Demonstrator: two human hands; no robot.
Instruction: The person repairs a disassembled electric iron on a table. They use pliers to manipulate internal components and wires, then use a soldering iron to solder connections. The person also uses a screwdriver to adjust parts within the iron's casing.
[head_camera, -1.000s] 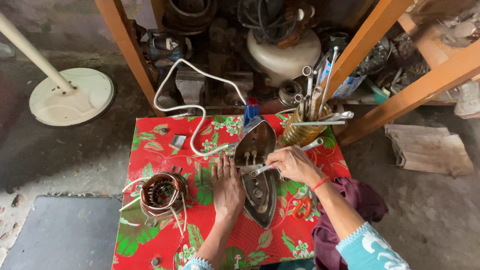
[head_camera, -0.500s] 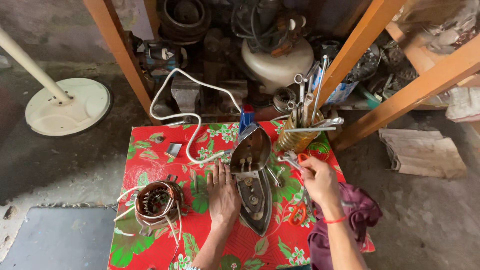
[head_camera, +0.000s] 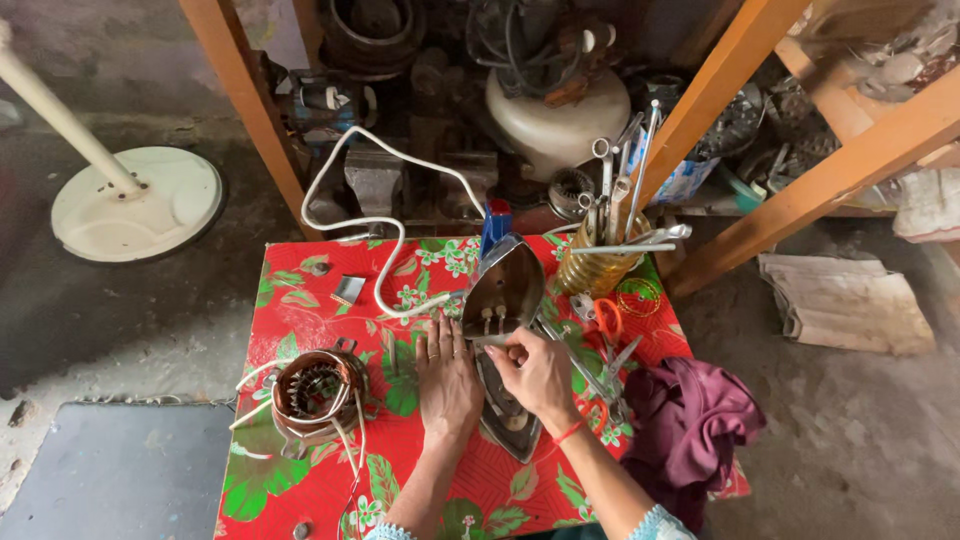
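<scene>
on the low table (head_camera: 300, 300), covered by a red cloth with green leaves and flowers, a dismantled electric iron (head_camera: 505, 340) is laid near the middle, its shiny cover tilted up at the far end and its dark base stretched toward the person. a purple cloth (head_camera: 690, 420) is draped over the table's right edge. a copper-wound motor stator (head_camera: 312, 392) is seen near the left edge, well apart from the iron. a tool-filled container (head_camera: 600, 255) stands beyond the iron. the left hand (head_camera: 448, 378) is pressed flat, fingers spread, just beside the iron base. the right hand (head_camera: 540, 372) is curled narrowly, fingertips pinched at the iron's terminals.
</scene>
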